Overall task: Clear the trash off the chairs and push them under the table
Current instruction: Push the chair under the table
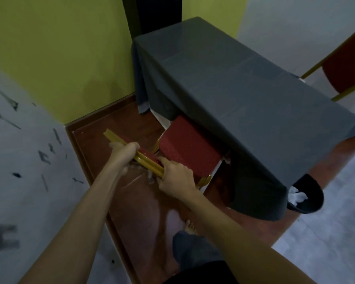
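Observation:
A red chair with a gold frame stands partly under the table; its seat (188,149) shows bare, its front hidden beneath the grey tablecloth (234,89). Both my hands grip the gold top rail of the chair's back (148,160). My left hand (124,151) holds the rail further along, my right hand (175,177) holds its near end. No trash shows on the seat.
A second red and gold chair (344,72) stands at the far right behind the table. A black bin (309,198) with white crumpled paper sits at the table's near corner. A yellow-green wall and a white wall close in on the left. My bare foot (190,226) is on the red floor.

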